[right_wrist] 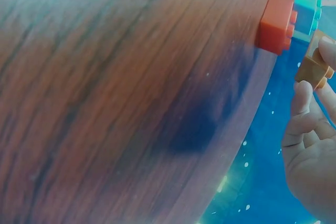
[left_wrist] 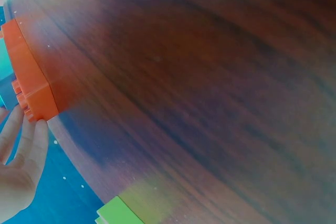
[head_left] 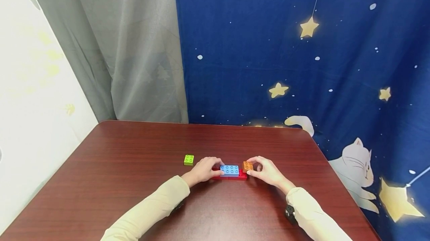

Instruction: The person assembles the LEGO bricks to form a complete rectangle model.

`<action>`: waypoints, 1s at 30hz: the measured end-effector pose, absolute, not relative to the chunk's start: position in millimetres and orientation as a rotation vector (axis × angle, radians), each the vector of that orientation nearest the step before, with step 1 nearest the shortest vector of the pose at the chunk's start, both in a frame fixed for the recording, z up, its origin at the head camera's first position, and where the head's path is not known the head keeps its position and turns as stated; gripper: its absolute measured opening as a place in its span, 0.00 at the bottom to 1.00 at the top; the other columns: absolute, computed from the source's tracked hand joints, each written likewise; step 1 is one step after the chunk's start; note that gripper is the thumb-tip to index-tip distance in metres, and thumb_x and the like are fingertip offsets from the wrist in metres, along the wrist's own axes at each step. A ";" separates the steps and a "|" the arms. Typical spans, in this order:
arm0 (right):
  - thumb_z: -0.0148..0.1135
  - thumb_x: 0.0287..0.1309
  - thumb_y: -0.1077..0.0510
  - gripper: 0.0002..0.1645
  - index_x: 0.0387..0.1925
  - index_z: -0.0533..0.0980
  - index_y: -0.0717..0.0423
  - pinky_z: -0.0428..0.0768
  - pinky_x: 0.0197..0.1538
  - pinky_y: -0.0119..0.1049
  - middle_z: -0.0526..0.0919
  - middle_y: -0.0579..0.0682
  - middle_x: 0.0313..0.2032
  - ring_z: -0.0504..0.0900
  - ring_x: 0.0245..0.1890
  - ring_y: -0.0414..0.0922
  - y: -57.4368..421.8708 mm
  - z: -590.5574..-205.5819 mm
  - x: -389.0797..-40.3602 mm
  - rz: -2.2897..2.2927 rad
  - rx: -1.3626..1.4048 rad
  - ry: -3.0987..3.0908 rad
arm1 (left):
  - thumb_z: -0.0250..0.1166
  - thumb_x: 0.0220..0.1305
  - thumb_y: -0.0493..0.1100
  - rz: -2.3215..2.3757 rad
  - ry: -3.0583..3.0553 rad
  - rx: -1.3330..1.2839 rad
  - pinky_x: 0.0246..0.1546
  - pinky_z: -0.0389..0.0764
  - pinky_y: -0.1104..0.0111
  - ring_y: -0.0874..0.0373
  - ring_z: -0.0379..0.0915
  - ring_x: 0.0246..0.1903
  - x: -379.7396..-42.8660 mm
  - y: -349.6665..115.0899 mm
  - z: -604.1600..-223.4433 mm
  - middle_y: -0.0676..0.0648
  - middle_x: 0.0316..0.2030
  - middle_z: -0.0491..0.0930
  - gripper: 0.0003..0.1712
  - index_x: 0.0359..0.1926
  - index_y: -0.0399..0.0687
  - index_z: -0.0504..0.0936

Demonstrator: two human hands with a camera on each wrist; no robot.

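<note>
Red-brown table (head_left: 134,151) is filling the lower view. Gray curtain (head_left: 141,54) is hanging behind the table's far edge, left part; blue star-print curtain (head_left: 242,47) is hanging behind the rest and right of the table. Printed cat (head_left: 357,162) is showing just right of the table. White surface (head_left: 33,121) is running along the table's left.

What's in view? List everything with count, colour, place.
table: 1, reddish-brown, foreground
base: brick count unclear, red, on table
blue brick: 1, blue, on base
orange brick: 1, orange, at base's right end
green brick: 1, lime, left of base
blue curtain: 1, starry blue, behind table
grey curtain: 1, grey, left of blue curtain
white backdrop: 1, white, far left
sleeves: 2, cream, at bottom
wrist devices: 2, black, beneath sleeves
left hand: 1, at blue brick's left end
right hand: 1, pinching orange brick
</note>
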State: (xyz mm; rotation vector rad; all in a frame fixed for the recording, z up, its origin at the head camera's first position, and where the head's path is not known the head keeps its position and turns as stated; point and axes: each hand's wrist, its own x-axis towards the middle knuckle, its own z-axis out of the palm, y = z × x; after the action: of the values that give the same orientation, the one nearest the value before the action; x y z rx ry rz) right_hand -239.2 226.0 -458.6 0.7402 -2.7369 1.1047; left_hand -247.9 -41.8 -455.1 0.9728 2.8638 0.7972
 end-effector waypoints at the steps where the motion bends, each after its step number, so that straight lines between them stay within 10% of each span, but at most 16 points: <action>1: 0.70 0.41 0.53 0.22 0.42 0.75 0.52 0.69 0.23 0.30 0.76 0.43 0.32 0.68 0.20 0.38 225.1 -458.9 -239.2 1.108 0.752 -2.730 | 0.64 0.52 0.52 0.797 2.865 0.981 0.38 0.70 0.65 0.61 0.69 0.33 -247.9 -41.9 -454.8 0.54 0.33 0.76 0.15 0.39 0.52 0.78; 30: 0.69 0.42 0.55 0.22 0.43 0.74 0.52 0.69 0.22 0.29 0.73 0.41 0.31 0.67 0.19 0.38 210.2 -465.1 -235.7 1.050 0.854 -2.725 | 0.65 0.51 0.52 0.807 2.868 0.995 0.37 0.71 0.66 0.62 0.68 0.32 -247.9 -42.2 -454.6 0.55 0.32 0.76 0.14 0.38 0.52 0.78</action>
State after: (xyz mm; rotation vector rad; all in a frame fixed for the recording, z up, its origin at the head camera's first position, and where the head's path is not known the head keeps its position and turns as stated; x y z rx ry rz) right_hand -235.7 210.2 -465.1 0.8543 -2.7254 1.0496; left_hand -247.9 -42.2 -454.6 0.9953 2.8679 0.8068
